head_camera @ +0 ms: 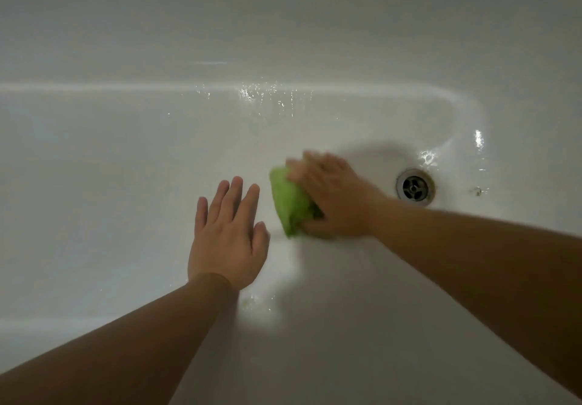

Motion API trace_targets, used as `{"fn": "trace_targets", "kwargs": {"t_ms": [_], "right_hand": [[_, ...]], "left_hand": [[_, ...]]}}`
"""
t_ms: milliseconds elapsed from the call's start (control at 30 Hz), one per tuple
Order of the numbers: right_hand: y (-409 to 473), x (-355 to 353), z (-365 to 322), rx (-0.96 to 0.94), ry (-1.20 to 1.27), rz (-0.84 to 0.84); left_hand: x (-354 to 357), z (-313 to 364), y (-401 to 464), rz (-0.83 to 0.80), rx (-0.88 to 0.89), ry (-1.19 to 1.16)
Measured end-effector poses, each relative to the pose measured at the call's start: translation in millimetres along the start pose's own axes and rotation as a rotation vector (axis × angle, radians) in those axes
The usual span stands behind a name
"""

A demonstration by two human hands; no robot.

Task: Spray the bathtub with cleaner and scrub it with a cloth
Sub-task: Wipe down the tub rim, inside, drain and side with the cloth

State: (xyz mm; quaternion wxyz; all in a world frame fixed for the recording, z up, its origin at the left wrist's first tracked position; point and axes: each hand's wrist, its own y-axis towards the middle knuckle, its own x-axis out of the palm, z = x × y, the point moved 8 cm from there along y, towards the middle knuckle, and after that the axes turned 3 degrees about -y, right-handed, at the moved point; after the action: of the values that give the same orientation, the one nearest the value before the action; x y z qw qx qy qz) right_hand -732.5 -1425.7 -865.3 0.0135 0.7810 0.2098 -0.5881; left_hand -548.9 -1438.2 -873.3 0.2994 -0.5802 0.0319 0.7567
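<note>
Scrub pass on bathtub (94,158) floor, green cloth (291,204) under my right hand (333,196).

Right hand lies over the bunched cloth, fingers extended and blurred; can't tell if the thumb curls under it. Left hand (228,237) is flat, fingers spread, braced on the floor just left of the cloth, apart from it. Drain (415,187) sits right of my right hand. Droplets glint beyond both hands, so I'd say spraying is done. Best approach: firm overlapping strokes, work toward the drain, then hit the yellowish spot (248,303) near my left wrist.
</note>
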Motion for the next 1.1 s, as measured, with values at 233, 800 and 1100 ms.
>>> {"fn": "trace_targets", "kwargs": {"t_ms": [233, 800, 1100], "right_hand": [[82, -72, 72, 0.231, -0.010, 0.219], [-75, 14, -36, -0.360, 0.043, -0.128], [24, -83, 133, 0.183, -0.084, 0.111]], "left_hand": [[2, 8, 20, 0.007, 0.023, 0.053], [9, 28, 8, 0.005, -0.042, 0.012], [18, 67, 39, 0.028, 0.019, 0.010]]}}
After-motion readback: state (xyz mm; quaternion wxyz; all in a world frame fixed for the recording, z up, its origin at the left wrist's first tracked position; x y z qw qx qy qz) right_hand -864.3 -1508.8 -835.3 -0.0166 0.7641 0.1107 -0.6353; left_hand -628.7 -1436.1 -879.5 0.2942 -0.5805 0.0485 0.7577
